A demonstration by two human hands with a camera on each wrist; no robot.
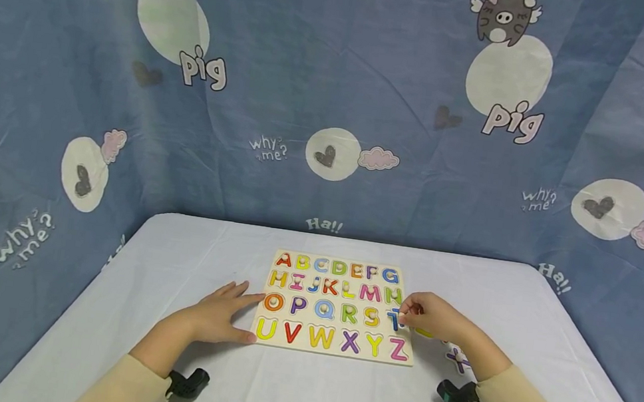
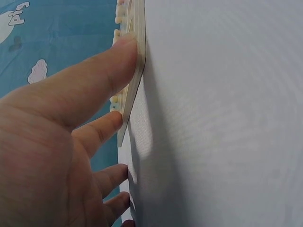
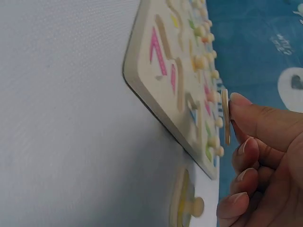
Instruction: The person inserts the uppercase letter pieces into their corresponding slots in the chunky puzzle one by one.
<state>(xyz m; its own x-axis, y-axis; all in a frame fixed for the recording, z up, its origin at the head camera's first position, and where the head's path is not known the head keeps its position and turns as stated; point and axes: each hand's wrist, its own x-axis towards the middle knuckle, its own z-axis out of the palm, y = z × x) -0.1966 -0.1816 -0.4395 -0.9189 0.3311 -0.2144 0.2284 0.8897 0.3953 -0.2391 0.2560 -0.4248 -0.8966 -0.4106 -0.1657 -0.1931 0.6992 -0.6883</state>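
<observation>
A wooden alphabet board (image 1: 304, 349) lies flat on the white table. My right hand (image 1: 431, 314) pinches a thin wooden letter piece (image 3: 226, 116) by its knob, which the fingers hide. It hovers edge-on close over the board in the right wrist view, by the blue T spot at the right end of the third row. My left hand (image 1: 220, 316) has its fingers spread, thumb and index finger resting against the board's left edge; the left wrist view shows the thumb (image 2: 124, 61) on that edge. Knobbed letters fill the upper rows; the pink Z (image 1: 398, 350) is a bare recess.
Beside the board's right edge lie a yellow knobbed piece (image 3: 180, 201) and a purple X piece (image 1: 458, 360), partly under the right forearm. White cloth (image 1: 297, 399) covers the table. A blue printed curtain (image 1: 286, 96) hangs behind it.
</observation>
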